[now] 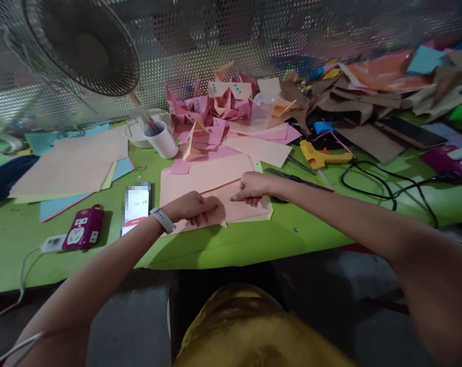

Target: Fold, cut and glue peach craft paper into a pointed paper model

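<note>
Folding step — left hand [192, 208] and right hand [251, 186] both closed, pinching the peach paper sheet [208, 178] on the green table [223, 244]; next likely needs a firm crease press.

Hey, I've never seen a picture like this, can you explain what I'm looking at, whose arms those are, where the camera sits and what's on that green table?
There is no machine here. The camera sits on a person's head and looks down, so both arms are that person's own. The left hand, with a watch on its wrist, and the right hand press and pinch a pink sheet of paper lying on the green table. Nearby are a phone, a yellow glue gun, a white cup, a heap of folded pink paper pieces and a fan at the upper left.
</note>
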The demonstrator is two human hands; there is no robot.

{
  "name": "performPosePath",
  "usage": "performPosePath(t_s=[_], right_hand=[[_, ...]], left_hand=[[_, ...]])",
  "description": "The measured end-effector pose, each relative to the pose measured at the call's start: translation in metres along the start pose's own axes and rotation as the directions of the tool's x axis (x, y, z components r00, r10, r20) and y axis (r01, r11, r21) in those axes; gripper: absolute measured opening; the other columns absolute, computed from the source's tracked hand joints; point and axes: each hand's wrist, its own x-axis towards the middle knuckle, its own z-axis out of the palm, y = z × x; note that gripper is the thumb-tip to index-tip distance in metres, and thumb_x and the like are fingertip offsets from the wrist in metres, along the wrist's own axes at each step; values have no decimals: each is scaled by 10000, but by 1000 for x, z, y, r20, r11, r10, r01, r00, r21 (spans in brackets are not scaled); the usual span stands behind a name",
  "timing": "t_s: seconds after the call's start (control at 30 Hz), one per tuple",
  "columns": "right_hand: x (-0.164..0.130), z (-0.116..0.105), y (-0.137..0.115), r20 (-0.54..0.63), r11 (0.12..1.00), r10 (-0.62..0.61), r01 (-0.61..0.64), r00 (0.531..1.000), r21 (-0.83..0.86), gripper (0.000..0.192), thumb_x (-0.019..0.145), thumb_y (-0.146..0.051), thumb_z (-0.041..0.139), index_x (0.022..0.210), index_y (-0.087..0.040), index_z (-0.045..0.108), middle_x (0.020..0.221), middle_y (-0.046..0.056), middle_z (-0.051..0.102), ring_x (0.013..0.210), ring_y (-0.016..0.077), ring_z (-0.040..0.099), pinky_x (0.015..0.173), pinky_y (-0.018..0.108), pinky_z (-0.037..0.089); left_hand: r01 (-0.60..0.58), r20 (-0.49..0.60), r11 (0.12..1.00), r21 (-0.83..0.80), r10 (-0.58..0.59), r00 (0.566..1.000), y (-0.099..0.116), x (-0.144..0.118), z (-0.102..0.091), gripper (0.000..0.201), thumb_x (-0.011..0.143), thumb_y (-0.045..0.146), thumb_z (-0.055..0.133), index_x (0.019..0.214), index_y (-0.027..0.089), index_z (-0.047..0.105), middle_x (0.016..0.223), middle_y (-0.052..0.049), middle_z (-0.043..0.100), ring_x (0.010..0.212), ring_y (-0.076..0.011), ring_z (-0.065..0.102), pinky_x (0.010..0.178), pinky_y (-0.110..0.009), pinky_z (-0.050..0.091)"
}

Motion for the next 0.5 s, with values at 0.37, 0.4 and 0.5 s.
performPosePath(t_s=[0.37,0.4,0.5], right_hand=[[-13,5,-9,83,998,54,-52,995,-26,412,747,-454,774,558,-125,612,504,17,626,431,91,554,478,223,470],[-14,7,-10,104,998,63,-60,993,-29,421,745,-467,772,561,-123,613,505,17,625,430,90,552,476,223,468],[-17,15,-14,133,997,77,-75,988,-25,438,733,-498,771,573,-122,613,512,15,624,428,87,540,486,228,478]], left_hand=[[-312,-376,647,695,698,610,-80,2,29,636,993,467,349,1527,131,265,1574,-153,318,1476,-252,243,1199,-483,231],[-288,-358,634,718,691,628,-83,4,31,649,997,465,338,1536,122,232,1583,-151,297,1480,-246,230,1207,-469,216],[-255,-336,604,755,690,641,-85,7,36,643,1004,467,319,1530,104,241,1588,-150,286,1480,-241,231,1212,-448,210]])
